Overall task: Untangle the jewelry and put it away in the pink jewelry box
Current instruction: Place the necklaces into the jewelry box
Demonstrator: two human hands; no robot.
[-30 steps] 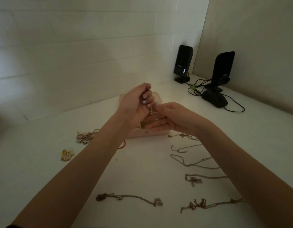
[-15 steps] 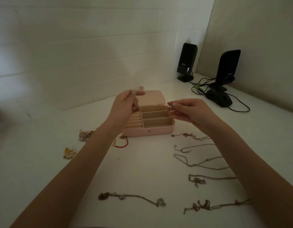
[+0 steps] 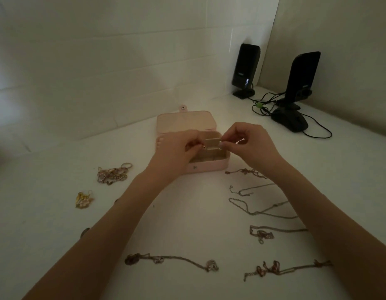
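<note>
The person's left hand (image 3: 177,148) and right hand (image 3: 247,141) are hovering over the open pink jewelry box (image 3: 209,166), which is sitting on the white tabletop (image 3: 187,224) with its lid (image 3: 185,122) lying back toward the wall. The fingers of both hands are curling in and pinching something small and thin stretched between them above the box's compartments; the piece itself is too fine and too dim to identify. To the left of the box a tangled clump of chains and rings (image 3: 113,173) is lying on the tabletop, and nearer the person a small gold piece (image 3: 83,199) is lying apart from it. To the right of the box several thin chains are lying in a column, partly passing under the right forearm: one just beside the box's corner (image 3: 245,171), a second (image 3: 242,190), a third (image 3: 252,210), and a fourth with a knotted bunch (image 3: 262,233). Closest to the person a long chain with charms (image 3: 172,260) and a reddish tangled chain (image 3: 274,268) are lying side by side. In the far right corner two black speakers (image 3: 245,70) are standing with their dark cables (image 3: 265,105) trailing over the tabletop.
</note>
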